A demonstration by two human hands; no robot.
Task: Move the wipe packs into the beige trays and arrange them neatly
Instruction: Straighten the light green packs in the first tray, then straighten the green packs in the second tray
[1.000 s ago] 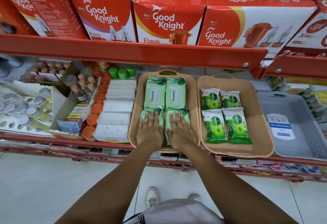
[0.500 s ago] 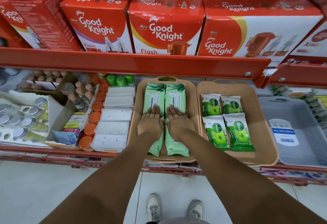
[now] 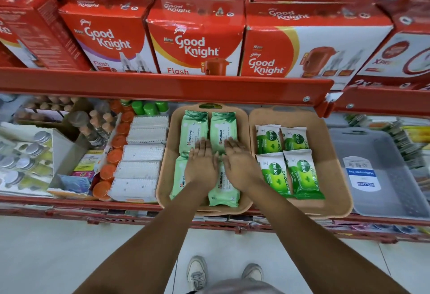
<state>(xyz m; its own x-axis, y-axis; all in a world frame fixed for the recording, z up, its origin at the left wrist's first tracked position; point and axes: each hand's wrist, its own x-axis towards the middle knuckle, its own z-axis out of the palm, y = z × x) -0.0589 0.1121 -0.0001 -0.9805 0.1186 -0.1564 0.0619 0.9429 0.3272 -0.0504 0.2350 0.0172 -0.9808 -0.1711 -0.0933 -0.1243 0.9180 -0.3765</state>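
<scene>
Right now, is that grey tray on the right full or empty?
Empty, as far as it shows. The grey tray holds no products; only a label lies on its bare floor.

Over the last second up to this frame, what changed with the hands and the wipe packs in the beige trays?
Both hands slid away from the body along the pale green Himalaya wipe packs: the left hand and right hand, flat and open, went from the near packs to the seam with the far pair. Nothing was gripped or released. The four packs in the left beige tray and the four dark green Dettol packs stayed put.
</scene>
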